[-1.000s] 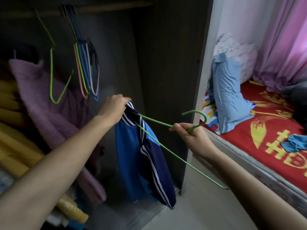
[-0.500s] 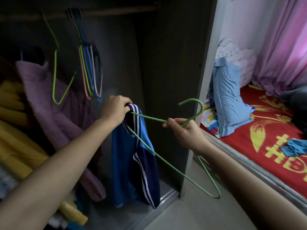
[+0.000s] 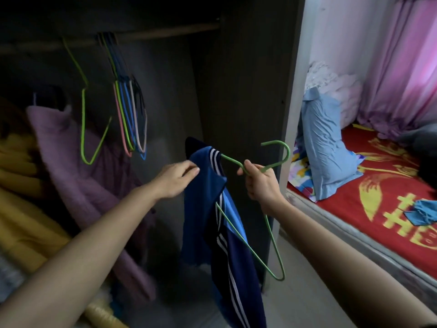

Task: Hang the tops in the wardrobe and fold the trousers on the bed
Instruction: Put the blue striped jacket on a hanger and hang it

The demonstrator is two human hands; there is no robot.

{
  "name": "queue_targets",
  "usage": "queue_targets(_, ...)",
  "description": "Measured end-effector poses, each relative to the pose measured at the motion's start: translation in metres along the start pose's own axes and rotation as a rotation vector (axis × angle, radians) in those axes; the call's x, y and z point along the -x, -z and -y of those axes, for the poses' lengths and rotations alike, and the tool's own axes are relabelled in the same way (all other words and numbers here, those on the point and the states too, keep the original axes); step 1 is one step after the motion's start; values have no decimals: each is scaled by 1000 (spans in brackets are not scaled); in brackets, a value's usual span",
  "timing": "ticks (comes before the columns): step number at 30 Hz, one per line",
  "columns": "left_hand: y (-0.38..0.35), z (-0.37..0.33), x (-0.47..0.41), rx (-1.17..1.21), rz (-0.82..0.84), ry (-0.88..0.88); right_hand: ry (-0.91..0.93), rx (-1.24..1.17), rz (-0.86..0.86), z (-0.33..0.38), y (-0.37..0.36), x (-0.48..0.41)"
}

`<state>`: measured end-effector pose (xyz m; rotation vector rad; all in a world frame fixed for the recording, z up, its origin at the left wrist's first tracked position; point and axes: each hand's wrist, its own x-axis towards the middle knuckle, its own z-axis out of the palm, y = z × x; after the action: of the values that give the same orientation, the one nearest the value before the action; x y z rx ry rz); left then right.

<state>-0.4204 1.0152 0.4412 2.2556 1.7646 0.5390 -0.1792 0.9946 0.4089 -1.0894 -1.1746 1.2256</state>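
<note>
**Top half-threaded on hanger, in front of the open wardrobe**

Head view:
- Blue top (image 3: pixel 208 209) with white stripes hangs in mid-air in front of the wardrobe (image 3: pixel 248 91) opening, below the rail (image 3: pixel 165 31). It is not on the rail yet.
- Left grip (image 3: pixel 176 178) pinches the fabric at the top's upper edge, thumb against fingers.
- Right grip (image 3: pixel 261 183) is clamped round the neck of the green hanger (image 3: pixel 288 152), just under the hook.
- One hanger arm runs into the top near the stripes. The other arm and the lower corner hang outside the cloth, in the clear.
- Spare hangers (image 3: pixel 130 119) bunch on the rail, with free rail to their right. A purple garment (image 3: pixel 71 150) slumps to the left.
- Bed (image 3: pixel 390 221) with a red cover is to the right, with a small blue garment (image 3: pixel 423 213) lying on it. I can't tell if that one is trousers.

Handling, my read:
- The top is light, soft and probably slick sports fabric, so it will slide off a thin wire arm if the hanger tips.
- I'd hold the cloth at the collar or shoulder seam, not mid-panel, and spread it over the free arm.
- The hanger is stiff but springy. I'd keep hold at the neck so the hook stays free for the rail.
</note>
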Motion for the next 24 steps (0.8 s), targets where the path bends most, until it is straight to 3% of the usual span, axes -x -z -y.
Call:
queue_targets(3, -10, 7, -11, 149, -275, 29, 8, 23, 23, 3, 6, 0)
queue_targets(6, -14, 0, -34, 368, -148, 131, 36, 11, 24, 2, 3, -2)
queue_targets(8, -21, 0, -43, 239, -119, 106, 45, -4, 29, -1, 4, -1)
queue_targets(13, -12, -10, -54, 54, -338, -92, 66, -9, -6, 5, 30, -7)
queue_targets(16, -13, -29, -59, -44, -233, -150, 102, 33, 12, 9, 33, -7)
queue_targets(18, -24, -41, -63, -17, -236, -117, 110, 42, 12, 7, 29, -4)
queue_targets(21, -32, -54, -68, 100, -371, -92, 88, 53, -2, 4, 31, -2)
queue_targets(24, -23, -56, -70, 159, -396, -118, 82, 197, 12, 3, 37, -7)
